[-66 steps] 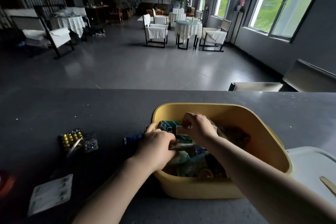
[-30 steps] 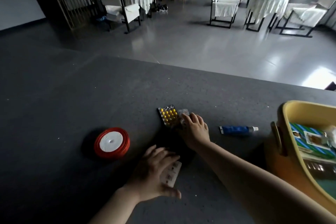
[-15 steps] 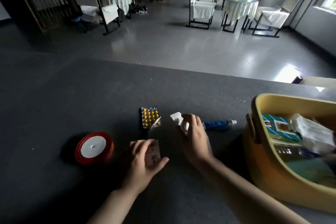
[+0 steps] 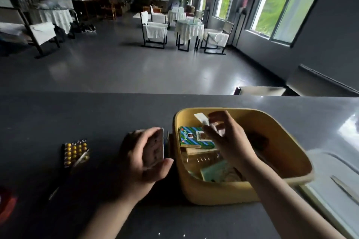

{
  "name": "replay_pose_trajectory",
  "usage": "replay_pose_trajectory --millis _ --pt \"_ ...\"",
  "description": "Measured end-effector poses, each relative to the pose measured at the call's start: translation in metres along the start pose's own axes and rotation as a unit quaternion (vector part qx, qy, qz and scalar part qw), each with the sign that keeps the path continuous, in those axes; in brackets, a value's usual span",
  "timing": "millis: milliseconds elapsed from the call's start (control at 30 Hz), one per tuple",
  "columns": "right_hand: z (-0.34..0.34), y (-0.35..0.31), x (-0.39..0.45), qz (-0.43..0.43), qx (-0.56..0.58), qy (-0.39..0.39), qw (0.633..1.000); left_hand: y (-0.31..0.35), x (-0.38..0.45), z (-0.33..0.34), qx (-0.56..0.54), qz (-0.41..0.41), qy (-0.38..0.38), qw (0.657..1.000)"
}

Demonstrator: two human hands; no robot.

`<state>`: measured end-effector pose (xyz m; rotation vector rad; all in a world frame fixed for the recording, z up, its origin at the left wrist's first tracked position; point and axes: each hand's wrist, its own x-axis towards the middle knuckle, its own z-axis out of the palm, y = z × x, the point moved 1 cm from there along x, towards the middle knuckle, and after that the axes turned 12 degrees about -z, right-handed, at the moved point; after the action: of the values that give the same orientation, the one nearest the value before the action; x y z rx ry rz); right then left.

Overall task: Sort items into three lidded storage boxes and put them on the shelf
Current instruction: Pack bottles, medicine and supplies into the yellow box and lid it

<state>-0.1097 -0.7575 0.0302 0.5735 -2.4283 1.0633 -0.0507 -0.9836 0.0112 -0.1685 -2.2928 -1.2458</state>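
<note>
1. The right hand (image 4: 229, 139) pinches a small white strip (image 4: 203, 119) by its edge above the open yellow box (image 4: 242, 192).
2. The left hand (image 4: 143, 159) curls around a flat card-like pack (image 4: 155, 149), just left of the box wall.
3. Both items look light, thin and bendable, so edge grips probably suit them.
4. A yellow-pill blister sheet (image 4: 74, 152) lies on the dark table (image 4: 58, 118), well left; its foil likely creases easily.
</note>
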Motion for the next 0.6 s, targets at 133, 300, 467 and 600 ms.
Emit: replay_pose_trajectory --millis 133,300,467,600 --pt "-0.03 0.047 -0.013 -0.035 -0.099 -0.149 0.983 0.027 0.014 0.042 0.051 0.039 -0.036 0.997" --pt "-0.037 0.06 -0.008 -0.094 -0.133 -0.292 0.942 0.042 0.038 0.083 0.13 0.012 -0.075 0.989" --pt "-0.015 0.052 -0.009 -0.104 -0.071 -0.415 0.901 0.034 0.062 0.107 0.139 -0.061 -0.12 0.981" --pt "-0.021 0.065 -0.012 -0.057 -0.04 -0.371 0.926 0.028 0.077 0.127 0.182 -0.087 -0.181 0.963"
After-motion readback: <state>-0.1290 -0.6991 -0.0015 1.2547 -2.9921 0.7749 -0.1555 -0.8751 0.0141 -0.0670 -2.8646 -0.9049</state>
